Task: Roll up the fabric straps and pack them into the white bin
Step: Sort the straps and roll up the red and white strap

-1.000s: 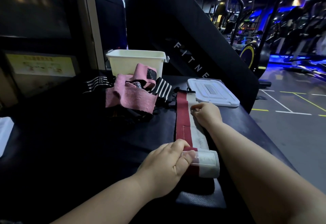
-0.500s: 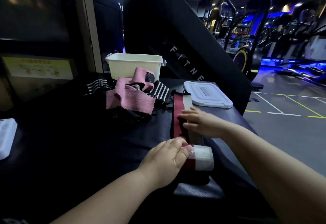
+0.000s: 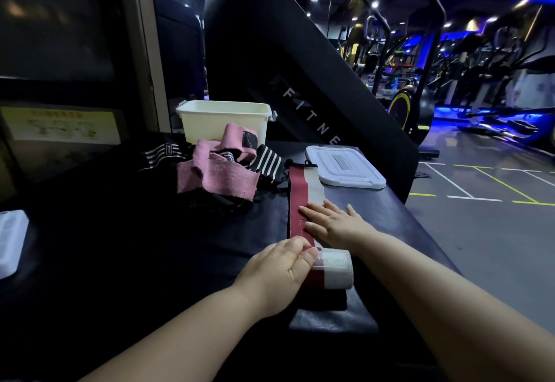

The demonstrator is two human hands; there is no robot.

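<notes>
A red-and-white fabric strap [image 3: 303,192] lies stretched along the black table, its near end wound into a roll [image 3: 333,269]. My left hand [image 3: 279,273] grips the roll's left end with curled fingers. My right hand [image 3: 333,222] lies flat, fingers spread, pressing the flat part of the strap just beyond the roll. A heap of pink straps [image 3: 222,168] and black-and-white striped straps [image 3: 268,160] sits further back. Behind the heap stands the white bin [image 3: 222,120], open at the top.
The bin's white lid [image 3: 345,166] lies flat to the right of the strap, near the table's right edge. A white object [image 3: 10,240] sits at the table's far left. A large black fitness machine [image 3: 300,81] rises behind the table.
My right hand slid along the strap toward me and opened from a loose fist to a flat palm. My left hand stayed on the roll.
</notes>
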